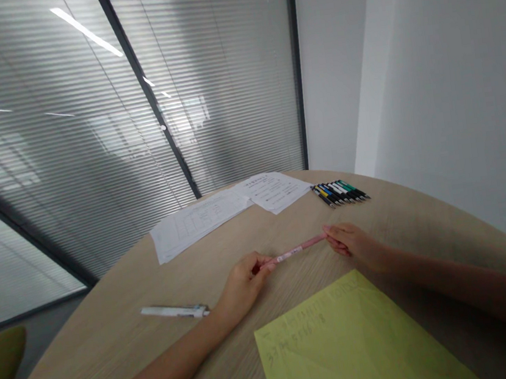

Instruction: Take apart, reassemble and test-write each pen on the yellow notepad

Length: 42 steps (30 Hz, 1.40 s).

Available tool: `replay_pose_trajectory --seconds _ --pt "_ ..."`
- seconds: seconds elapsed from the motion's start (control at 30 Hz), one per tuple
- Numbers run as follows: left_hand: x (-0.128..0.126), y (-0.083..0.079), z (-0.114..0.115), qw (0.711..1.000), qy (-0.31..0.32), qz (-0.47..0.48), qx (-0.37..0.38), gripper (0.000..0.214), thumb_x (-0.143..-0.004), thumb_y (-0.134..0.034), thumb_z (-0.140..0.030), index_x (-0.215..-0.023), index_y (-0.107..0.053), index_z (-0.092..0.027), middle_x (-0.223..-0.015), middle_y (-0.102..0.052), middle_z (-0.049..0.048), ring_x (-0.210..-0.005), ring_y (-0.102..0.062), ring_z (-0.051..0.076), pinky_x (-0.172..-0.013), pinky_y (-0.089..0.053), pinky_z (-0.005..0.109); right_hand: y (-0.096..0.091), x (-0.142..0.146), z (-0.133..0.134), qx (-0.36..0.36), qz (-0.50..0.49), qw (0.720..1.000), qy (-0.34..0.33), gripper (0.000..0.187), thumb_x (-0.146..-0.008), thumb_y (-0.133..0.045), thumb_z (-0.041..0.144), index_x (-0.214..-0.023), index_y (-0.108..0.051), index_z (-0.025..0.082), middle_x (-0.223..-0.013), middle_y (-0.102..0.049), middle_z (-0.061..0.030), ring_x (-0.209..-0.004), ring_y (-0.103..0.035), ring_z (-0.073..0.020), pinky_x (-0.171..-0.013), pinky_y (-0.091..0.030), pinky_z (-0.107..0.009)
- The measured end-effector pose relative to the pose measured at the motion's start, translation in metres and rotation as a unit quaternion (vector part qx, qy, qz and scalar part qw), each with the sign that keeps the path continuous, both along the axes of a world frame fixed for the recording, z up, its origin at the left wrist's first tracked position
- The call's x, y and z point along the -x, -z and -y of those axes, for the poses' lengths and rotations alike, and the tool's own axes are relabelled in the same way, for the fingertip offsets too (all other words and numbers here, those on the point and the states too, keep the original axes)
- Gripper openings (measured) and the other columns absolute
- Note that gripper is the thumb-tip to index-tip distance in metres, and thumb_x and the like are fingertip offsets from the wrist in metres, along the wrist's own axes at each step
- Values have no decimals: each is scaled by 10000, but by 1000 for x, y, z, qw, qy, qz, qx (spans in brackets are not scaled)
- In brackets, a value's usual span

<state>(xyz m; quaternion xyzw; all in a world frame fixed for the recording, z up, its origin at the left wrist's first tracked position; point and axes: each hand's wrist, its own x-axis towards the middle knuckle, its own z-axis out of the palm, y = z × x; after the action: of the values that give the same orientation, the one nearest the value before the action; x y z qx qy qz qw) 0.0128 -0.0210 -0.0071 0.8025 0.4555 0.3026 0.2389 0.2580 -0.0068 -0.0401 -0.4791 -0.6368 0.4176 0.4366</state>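
Presently in hand: one pink pen (301,248), over the surface (114,335), beyond the yellow paper (346,344). Left hand (242,282) — fingers closed around one end; right hand (346,241) — fingertips pinched on the other. Step, as judged: a two-handed hold; releasing either end would call for a firm pinch opposite. Pose: forearms angled inward, left palm turned down.

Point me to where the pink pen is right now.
In the head view, the pink pen is just right of centre, held between the left hand and the right hand, beyond the yellow paper.
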Motion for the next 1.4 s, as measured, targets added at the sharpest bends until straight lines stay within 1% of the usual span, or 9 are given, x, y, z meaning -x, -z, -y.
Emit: replay_pose_trajectory --seconds 0.3,0.47,0.67,0.87,0.97,1.03,1.1,1.2,1.4 --pt "2 2 -1 999 40 7 20 243 -767 -435 -336 -734 -584 -146 -611 -494 -13 -588 -437 116 -535 -330 208 -5 4 7 -19 27 999 29 445 -761 -315 548 -471 -303 210 -428 -285 60 -387 -275 -80 -440 -235 -256" --pt "1 -1 -1 997 40 32 66 256 -729 -461 -360 -745 -601 -147 -599 -487 -15 -569 -416 113 -518 -312 203 -7 6 10 -12 39 999 36 447 -761 -299 551 -469 -288 213 -424 -285 56 -390 -279 -83 -439 -231 -258" --pt "3 -1 -3 987 -9 61 146 423 -724 -372 -503 -563 -535 -147 -450 -322 -54 -436 -284 86 -445 -211 205 -10 7 13 -58 87 994 23 466 -771 -268 559 -461 -299 213 -426 -296 48 -408 -290 -93 -455 -248 -266" --pt "2 0 -5 972 -36 128 195 455 -701 -398 -565 -521 -475 -154 -425 -288 -65 -412 -251 75 -419 -172 203 -5 6 11 -76 94 992 30 445 -797 -257 522 -493 -327 205 -449 -322 45 -432 -319 -95 -464 -279 -254" --pt "0 -2 -4 964 -50 158 208 434 -703 -416 -540 -632 -558 -137 -453 -353 -56 -416 -271 72 -413 -185 199 3 5 6 -41 86 995 29 425 -793 -274 509 -506 -338 202 -446 -324 51 -415 -319 -89 -446 -271 -245" --pt "-2 -3 -4 959 -53 184 209 375 -660 -512 -467 -821 -582 -136 -550 -451 -43 -452 -321 71 -427 -218 190 7 4 3 -15 78 996 29 415 -787 -282 504 -510 -341 201 -442 -324 55 -402 -318 -86 -433 -267 -240" --pt "-3 -2 -4 955 -48 211 204 392 -586 -600 -377 -900 -553 -148 -629 -494 -41 -503 -370 72 -457 -258 181 9 4 1 -2 73 997 27 406 -783 -288 499 -515 -349 200 -442 -327 57 -395 -316 -84 -423 -261 -235" --pt "-4 0 -5 955 -43 223 189 313 -561 -616 -340 -796 -541 -147 -592 -466 -55 -507 -369 67 -465 -266 174 8 4 2 -3 78 997 23 395 -783 -313 487 -522 -364 196 -447 -346 55 -403 -326 -83 -419 -259 -226" --pt "-2 1 -6 960 -60 192 198 336 -659 -503 -481 -674 -517 -146 -481 -412 -64 -403 -283 56 -390 -197 180 10 4 0 -15 71 997 5 377 -795 -308 486 -583 -404 190 -480 -387 48 -424 -360 -86 -423 -287 -219"
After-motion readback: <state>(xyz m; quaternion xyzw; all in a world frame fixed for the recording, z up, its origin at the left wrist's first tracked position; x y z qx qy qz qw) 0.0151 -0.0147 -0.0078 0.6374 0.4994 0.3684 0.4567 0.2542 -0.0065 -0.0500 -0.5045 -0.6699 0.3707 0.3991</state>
